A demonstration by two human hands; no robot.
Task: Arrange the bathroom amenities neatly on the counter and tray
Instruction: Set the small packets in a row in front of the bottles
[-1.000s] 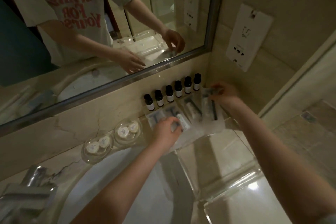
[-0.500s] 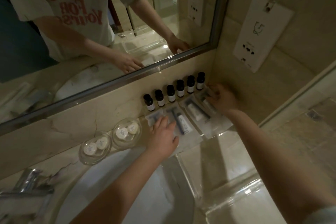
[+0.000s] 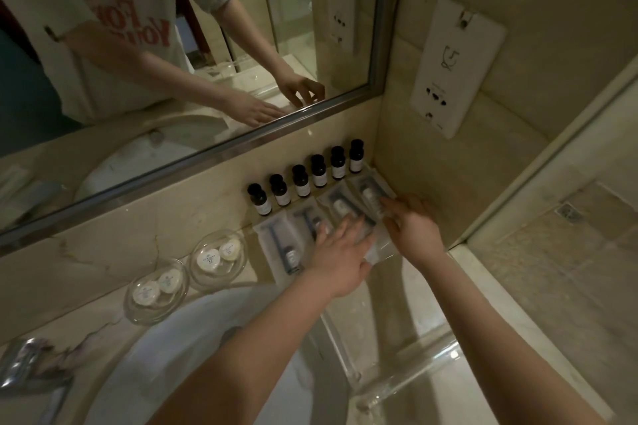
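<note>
We're at the far right corner of the counter (image 3: 86, 252), and the packets (image 3: 280, 245) are getting lined up. Four clear sachets lie side by side in a slanting row. Just beyond them six bottles (image 3: 302, 179) stand upright in a tidy line against the wall under the mirror (image 3: 172, 45).

The left hand (image 3: 340, 254) is flat and wide, fingers straight and spread, pressing down across the middle two packets. The right hand (image 3: 412, 228) reaches into the corner, fingertips on the end packet (image 3: 366, 190) with the thumb just below. Whether it's pinching the edge or only nudging it, I can't tell from here.

Over to the left, two glass dishes (image 3: 238, 272) sit beside each other, each with two round soaps (image 3: 210, 260), looking settled. The clear tray (image 3: 424, 355) lies near right, apart from the packets, and I can't make out what it holds.

My read is that this is the squaring-up step, well on in the job, with bottles and dishes in place. The next move calls for small sliding pushes with flat fingers and light pressure, so the edges run parallel and evenly spaced. Those packets look slick and light, and one hard shove could skid them into the bottles and topple the line.
</note>
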